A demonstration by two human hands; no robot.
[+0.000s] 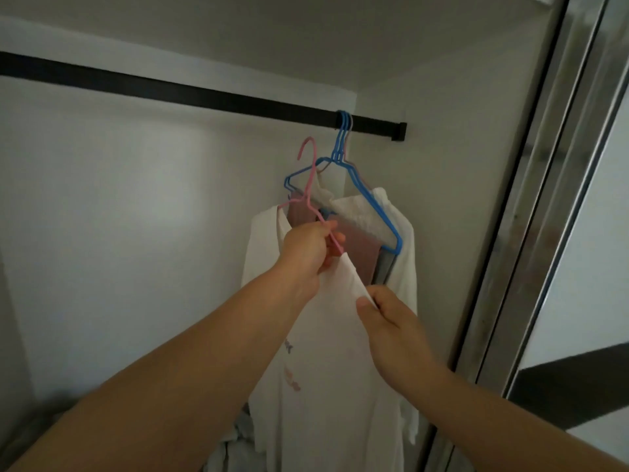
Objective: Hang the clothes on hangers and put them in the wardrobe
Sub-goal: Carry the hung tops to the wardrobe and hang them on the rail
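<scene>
Up inside the wardrobe, below the black rail [204, 93], the left hand [306, 248] is curled around the sloping arm of a pink hanger [308, 180], gripping it tight, its hook raised and free in the air, not yet on the rail. A white shirt [326, 352] is already draped on that hanger and falls straight down between both forearms, a small faded print showing on its front. The right hand [384, 316] comes in lower and to the right, thumb and fingers pinching the shirt's edge near the shoulder, looks like it is steadying or straightening the cloth, though the dim light makes the exact hold hard to read.

Further in and to the right, blue hangers [343, 137] sit hooked together near the far right end of the rail, carrying a white top [367, 212] and a dusty pink garment [306, 216]. A crumpled pile of clothes [235, 434] lies low in the wardrobe, and the mirrored door frame [531, 233] runs down the right side.

So we are at the hanging step: shirt on hanger, hanger not on rail. Next move, I'd say, calls for lifting the pink hook up and over the rail just left of the blue ones, with the right hand keeping the shirt from sliding off as it goes.
</scene>
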